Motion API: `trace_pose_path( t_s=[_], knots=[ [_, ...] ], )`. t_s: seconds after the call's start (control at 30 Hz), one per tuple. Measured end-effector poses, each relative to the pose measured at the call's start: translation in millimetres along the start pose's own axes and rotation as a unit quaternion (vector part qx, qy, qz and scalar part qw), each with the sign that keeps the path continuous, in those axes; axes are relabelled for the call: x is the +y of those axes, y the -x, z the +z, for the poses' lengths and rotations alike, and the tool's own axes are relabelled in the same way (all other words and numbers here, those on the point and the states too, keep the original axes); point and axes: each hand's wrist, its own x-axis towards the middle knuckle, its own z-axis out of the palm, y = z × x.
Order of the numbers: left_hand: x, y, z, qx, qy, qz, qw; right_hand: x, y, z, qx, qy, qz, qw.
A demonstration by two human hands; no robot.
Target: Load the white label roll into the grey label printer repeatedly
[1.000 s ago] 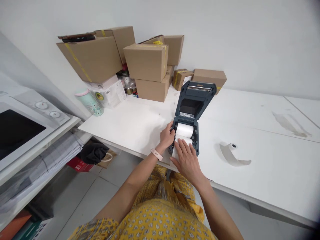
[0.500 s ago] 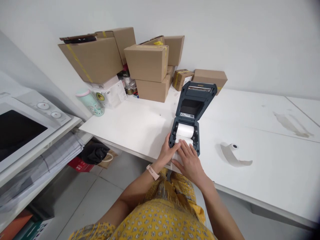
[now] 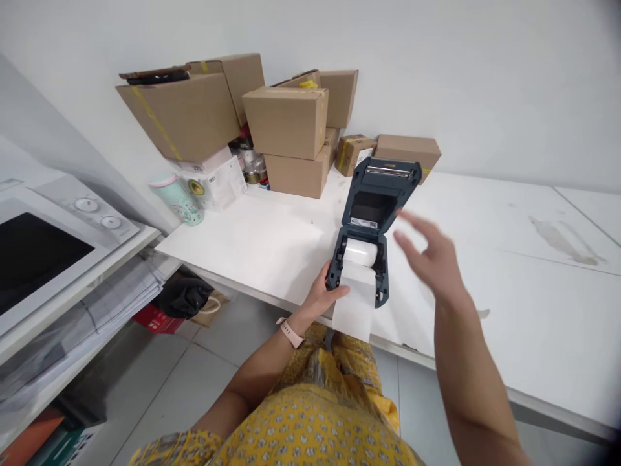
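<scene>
At the table (image 3: 272,239) edge, the dark printer (image 3: 376,194) (lid up, white roll (image 3: 359,252) inside, paper (image 3: 356,310) trailing out) is being held by its front corner in the left hand (image 3: 320,296); the right hand (image 3: 436,262) is being held spread and empty.

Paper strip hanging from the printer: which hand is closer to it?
Left. The left hand rests on the printer at its front corner, thumb right beside the paper strip. The right hand hangs open in the air to the printer's right, clear of the paper.
</scene>
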Motion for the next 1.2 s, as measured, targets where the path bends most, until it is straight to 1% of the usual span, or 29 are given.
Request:
trace_pose_path(
  t_s=[0.03,0.07,0.13,0.17,0.23,0.3,0.33,0.4,0.47,0.53,0.6,0.7,0.77,0.87,0.97,1.13,1.2],
  knots=[
    [-1.0,-0.4,-1.7,-0.004,0.0,-0.001,1.0,5.2,-25.8,-0.2,0.063,0.026,-0.01,0.998],
    [-1.9,-0.7,-3.2,-0.009,0.0,-0.004,1.0,11.5,-52.1,1.4,0.108,0.044,-0.011,0.993],
    [-2.9,-1.1,-5.7,-0.015,-0.004,-0.008,1.0,25.8,-100.9,8.5,0.138,0.042,0.012,0.989],
    [-3.3,-1.3,-6.5,-0.016,-0.007,-0.008,1.0,32.5,-120.9,13.1,0.13,0.023,0.03,0.991],
    [-3.7,-1.3,-7.4,-0.015,-0.014,-0.005,1.0,42.2,-147.2,22.2,0.081,-0.014,0.072,0.994],
    [-3.2,-0.8,-7.5,-0.009,-0.016,-0.005,1.0,44.6,-152.2,28.2,0.054,-0.028,0.078,0.995],
    [-2.5,-0.2,-7.4,-0.01,-0.016,-0.005,1.0,42.8,-146.8,29.4,0.057,-0.028,0.066,0.996],
    [-0.7,1.6,-7.3,-0.02,-0.014,-0.006,1.0,33.6,-122.5,28.0,0.083,-0.031,0.023,0.996],
    [1.0,3.9,-7.2,-0.036,-0.008,-0.008,0.999,20.1,-85.5,24.0,0.094,-0.036,-0.021,0.995],
    [1.2,6.4,-7.3,-0.044,-0.001,-0.01,0.999,7.6,-42.7,20.8,0.082,-0.021,-0.071,0.994],
    [-0.9,8.9,-7.5,-0.043,-0.004,-0.014,0.999,0.5,-0.2,21.5,0.06,-0.001,-0.114,0.992],
    [-7.8,12.6,-7.5,-0.039,-0.033,-0.018,0.999,2.4,54.0,30.5,0.031,0.034,-0.163,0.986],
    [-13.3,14.6,-7.5,-0.034,-0.052,-0.007,0.998,8.7,80.5,39.1,0.025,0.063,-0.181,0.981],
    [-18.7,16.8,-8.0,-0.029,-0.07,0.019,0.997,17.2,104.9,50.2,0.023,0.104,-0.185,0.977],
    [-18.8,19.3,-10.0,-0.043,-0.08,0.028,0.995,21.4,116.3,57.5,0.025,0.122,-0.177,0.976],
    [-13.7,24.2,-13.8,-0.065,-0.066,0.012,0.996,25.5,129.3,67.7,0.039,0.121,-0.172,0.977],
    [-11.0,23.1,-12.9,-0.06,-0.039,0.003,0.997,27.7,134.6,71.6,0.04,0.115,-0.165,0.979]
  ],
)
